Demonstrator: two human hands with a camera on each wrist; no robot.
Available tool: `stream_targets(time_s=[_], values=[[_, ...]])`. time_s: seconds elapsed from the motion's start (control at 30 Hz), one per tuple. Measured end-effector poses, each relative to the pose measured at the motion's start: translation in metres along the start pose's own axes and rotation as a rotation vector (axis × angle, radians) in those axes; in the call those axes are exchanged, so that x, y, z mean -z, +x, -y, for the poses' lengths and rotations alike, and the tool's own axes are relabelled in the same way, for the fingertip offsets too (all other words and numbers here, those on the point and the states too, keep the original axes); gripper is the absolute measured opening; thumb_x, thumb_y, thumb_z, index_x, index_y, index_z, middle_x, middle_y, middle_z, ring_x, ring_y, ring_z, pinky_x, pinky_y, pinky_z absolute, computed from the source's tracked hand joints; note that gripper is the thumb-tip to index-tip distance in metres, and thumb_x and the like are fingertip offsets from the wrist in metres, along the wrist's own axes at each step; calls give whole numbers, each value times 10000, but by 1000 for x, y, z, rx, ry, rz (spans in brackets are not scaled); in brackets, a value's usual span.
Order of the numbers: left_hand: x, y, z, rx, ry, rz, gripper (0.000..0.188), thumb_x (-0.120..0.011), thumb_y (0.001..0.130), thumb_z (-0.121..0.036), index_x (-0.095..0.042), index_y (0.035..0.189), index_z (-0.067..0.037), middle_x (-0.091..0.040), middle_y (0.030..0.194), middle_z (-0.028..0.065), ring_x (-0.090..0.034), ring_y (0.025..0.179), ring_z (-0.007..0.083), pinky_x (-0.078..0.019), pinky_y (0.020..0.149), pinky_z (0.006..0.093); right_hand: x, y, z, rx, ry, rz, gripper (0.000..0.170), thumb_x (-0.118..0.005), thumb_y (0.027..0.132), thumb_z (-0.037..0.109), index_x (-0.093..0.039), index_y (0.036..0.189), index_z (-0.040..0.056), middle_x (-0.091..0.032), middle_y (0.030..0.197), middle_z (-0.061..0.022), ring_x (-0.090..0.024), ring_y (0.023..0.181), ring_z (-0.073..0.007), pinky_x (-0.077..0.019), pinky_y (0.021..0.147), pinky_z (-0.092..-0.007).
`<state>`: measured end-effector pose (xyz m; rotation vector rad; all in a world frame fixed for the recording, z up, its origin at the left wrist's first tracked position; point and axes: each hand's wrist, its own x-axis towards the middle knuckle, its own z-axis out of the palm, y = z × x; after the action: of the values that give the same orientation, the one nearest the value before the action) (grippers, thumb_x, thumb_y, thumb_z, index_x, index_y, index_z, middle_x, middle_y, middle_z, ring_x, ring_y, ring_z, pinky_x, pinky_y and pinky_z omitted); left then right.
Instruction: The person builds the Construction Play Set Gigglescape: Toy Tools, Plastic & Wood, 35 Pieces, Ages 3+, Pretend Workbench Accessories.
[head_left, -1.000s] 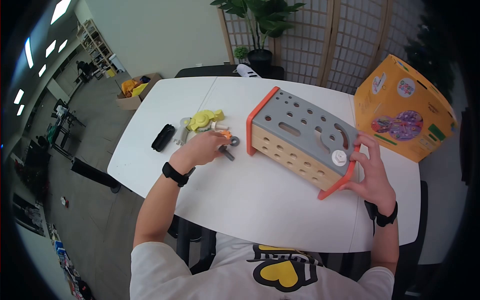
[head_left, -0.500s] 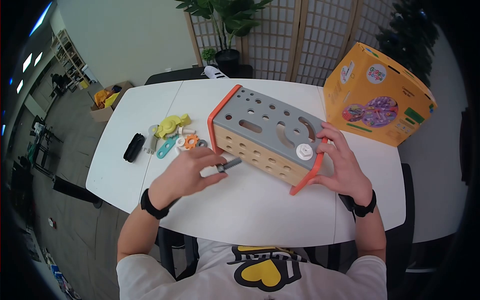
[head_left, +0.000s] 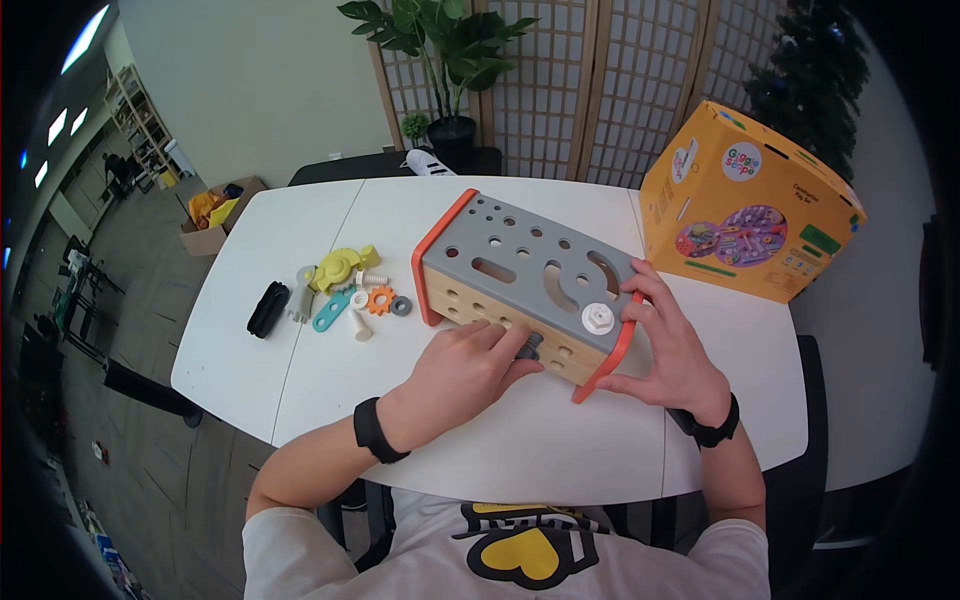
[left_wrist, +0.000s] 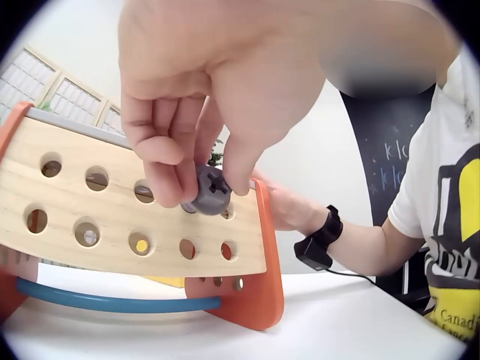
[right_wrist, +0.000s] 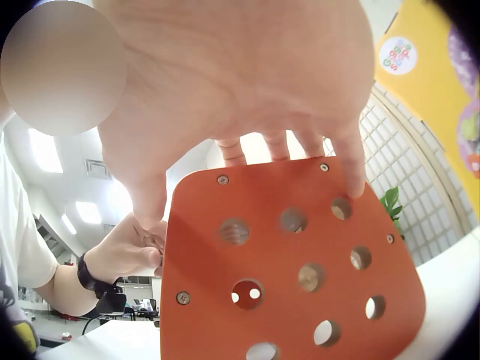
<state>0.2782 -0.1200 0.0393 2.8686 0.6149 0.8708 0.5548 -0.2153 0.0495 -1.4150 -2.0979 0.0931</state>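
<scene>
The left hand [head_left: 457, 378] pinches a dark grey bolt [head_left: 530, 347] against the holed wooden side [head_left: 468, 306] of the toy bench. In the left wrist view the bolt head [left_wrist: 211, 190], with a cross slot, sits between thumb and fingers at an upper-row hole; its shank is mostly hidden. The right hand [head_left: 682, 357] grips the bench's orange end panel [right_wrist: 289, 247], thumb at the near edge and fingers over the top. A white bolt head [head_left: 598, 318] sits on the grey top [head_left: 520, 246] near that hand.
Left of the bench lie a yellow-green piece [head_left: 341, 268], an orange gear [head_left: 380, 300], a teal strip [head_left: 333, 311], a white bolt [head_left: 360, 325] and a black case [head_left: 267, 309]. A yellow box [head_left: 745, 205] stands at the back right of the white table [head_left: 560, 450].
The left hand has picked up the grey bolt beside the small parts and carried it right to the bench's wooden side. The right hand still grips the orange end.
</scene>
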Motion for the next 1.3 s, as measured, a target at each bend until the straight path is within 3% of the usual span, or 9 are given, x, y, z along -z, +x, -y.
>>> stream_targets(time_s=[0.27,0.47,0.5,0.6,0.63,0.73,0.83,1.03,1.3], values=[[-6,15,4,-4,292,44,475,-761,865,-517,-585,882,-76,-592,664,24,-671,643,192,-500,544,312,-6,-3,-4,1,81,-50,616,-886,725,239,-503,1179,78,-430,1389,-185,-343,1478,-484,-441,1125,-525],[32,11,25,-375,299,-43,485,-809,811,-494,-623,1016,-96,-672,1043,53,-663,1020,222,-528,844,367,-8,-19,-33,-96,390,-92,676,-775,751,68,-403,1316,65,-272,1616,-209,-313,1522,-408,-366,1196,-492],[41,3,30,-353,312,96,525,-830,785,-467,-631,1162,-160,-610,1312,47,-583,1237,248,-478,1007,431,-10,-23,-38,-111,485,-133,713,-751,755,38,-379,1363,63,-226,1661,-210,-307,1531,-387,-353,1207,-489],[59,-1,29,-373,335,217,622,-846,758,-466,-603,1293,-261,-529,1472,25,-526,1344,247,-460,1065,484,-8,-30,-44,-321,704,-256,859,-679,764,-10,-248,1503,64,-155,1701,-213,-322,1531,-342,-322,1230,-471],[59,-2,29,-376,343,250,623,-834,775,-439,-584,1325,-289,-494,1510,20,-501,1373,246,-443,1087,498,-9,-35,-52,-330,771,-301,871,-690,824,10,-211,1551,56,-277,1653,-208,-400,1487,-327,-350,1214,-450],[54,-5,32,-401,385,290,628,-791,825,-352,-539,1400,-349,-421,1594,16,-447,1440,247,-403,1137,532,1,-44,-61,-646,806,-208,678,-699,898,41,-362,1485,-3,-496,1503,-195,-546,1359,-275,-405,1170,-405],[36,-3,38,-460,421,240,595,-732,868,-249,-526,1418,-349,-412,1604,39,-435,1455,257,-387,1149,547,-4,-53,-76,-745,899,20,496,-721,934,78,-515,1366,-53,-643,1308,-145,-638,1200,-213,-462,1098,-367],[32,8,43,-517,437,222,563,-703,864,-176,-556,1386,-326,-422,1592,87,-440,1449,293,-385,1155,541,-10,-57,-76,-732,835,81,556,-762,880,27,-538,1382,-57,-668,1275,-124,-654,1153,-189,-499,1048,-338],[41,10,54,-443,174,74,597,-800,776,-142,-623,1330,-273,-460,1541,133,-499,1376,338,-463,1100,501,-5,-59,-74,-499,827,-51,800,-777,809,-59,-405,1516,-18,-559,1440,-117,-541,1343,-224,-388,1176,-394]])
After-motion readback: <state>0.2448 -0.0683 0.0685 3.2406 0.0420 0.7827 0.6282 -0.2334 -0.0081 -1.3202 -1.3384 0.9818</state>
